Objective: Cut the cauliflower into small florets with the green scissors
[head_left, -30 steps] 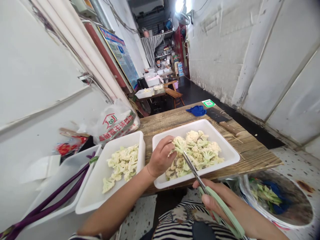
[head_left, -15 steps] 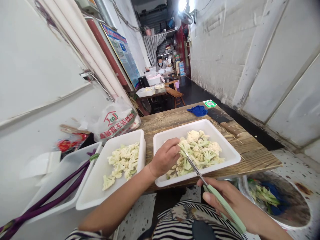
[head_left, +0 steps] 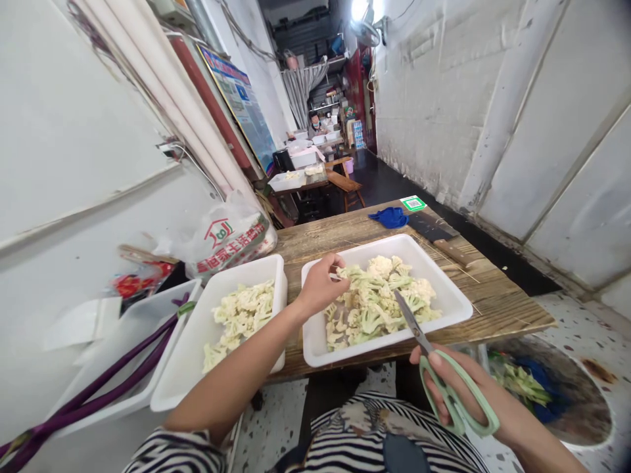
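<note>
My left hand (head_left: 321, 284) is over the left side of a white tray (head_left: 461, 309) of cut cauliflower (head_left: 382, 286). Its thumb and fingers pinch a cauliflower floret (head_left: 351, 273), partly hidden by the fingertips. My right hand (head_left: 476, 369) grips scissors (head_left: 417, 326) with pale green handles, fingers through the loops. The blades look closed, and their tip points up and left over the tray's right part. A second white tray (head_left: 190, 358) on the left holds more cauliflower pieces (head_left: 246, 312); my left forearm passes over its corner.
Long purple eggplants (head_left: 123, 368) lie across a bin at far left. A cleaver (head_left: 434, 231) and blue cloth (head_left: 389, 217) rest on the wooden table (head_left: 325, 236). A plastic bag (head_left: 231, 236) stands behind the trays. Trimmings (head_left: 522, 381) fill a container at lower right. A person (head_left: 316, 125) is far back.
My right hand has drawn the scissors back to the right, away from my left hand, and turned them so both handles show. My left hand has shifted slightly left and up.
</note>
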`<state>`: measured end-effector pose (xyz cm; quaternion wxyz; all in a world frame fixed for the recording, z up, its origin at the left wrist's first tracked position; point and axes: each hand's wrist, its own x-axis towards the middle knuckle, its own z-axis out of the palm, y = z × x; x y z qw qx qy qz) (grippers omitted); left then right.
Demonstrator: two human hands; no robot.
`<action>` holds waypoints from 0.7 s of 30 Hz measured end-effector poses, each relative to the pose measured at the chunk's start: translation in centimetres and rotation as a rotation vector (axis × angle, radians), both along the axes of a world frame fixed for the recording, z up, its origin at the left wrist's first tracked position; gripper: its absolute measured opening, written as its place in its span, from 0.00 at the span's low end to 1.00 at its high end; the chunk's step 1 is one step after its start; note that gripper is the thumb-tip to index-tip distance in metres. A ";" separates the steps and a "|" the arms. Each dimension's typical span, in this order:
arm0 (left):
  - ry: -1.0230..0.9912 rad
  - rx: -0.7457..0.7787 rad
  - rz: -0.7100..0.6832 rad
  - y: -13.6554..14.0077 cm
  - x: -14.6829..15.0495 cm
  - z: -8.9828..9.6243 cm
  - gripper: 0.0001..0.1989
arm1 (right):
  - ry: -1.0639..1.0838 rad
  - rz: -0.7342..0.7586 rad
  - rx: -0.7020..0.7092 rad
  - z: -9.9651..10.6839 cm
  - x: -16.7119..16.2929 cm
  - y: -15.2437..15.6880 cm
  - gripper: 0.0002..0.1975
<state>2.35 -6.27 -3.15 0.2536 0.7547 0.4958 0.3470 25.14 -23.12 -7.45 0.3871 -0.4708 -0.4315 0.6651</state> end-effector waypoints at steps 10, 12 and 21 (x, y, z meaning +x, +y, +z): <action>0.304 0.018 0.160 3.7 -2.6 -1.6 0.11 | 0.161 -0.097 -0.091 -0.5 0.0 -1.0 0.20; 0.297 0.025 0.151 4.2 -2.8 -1.8 0.13 | 0.137 -0.103 -0.114 -0.4 -0.1 -1.0 0.21; 0.402 0.038 -0.103 3.9 -2.2 -0.3 0.11 | 0.074 -0.090 -0.108 -0.9 -0.1 -1.0 0.23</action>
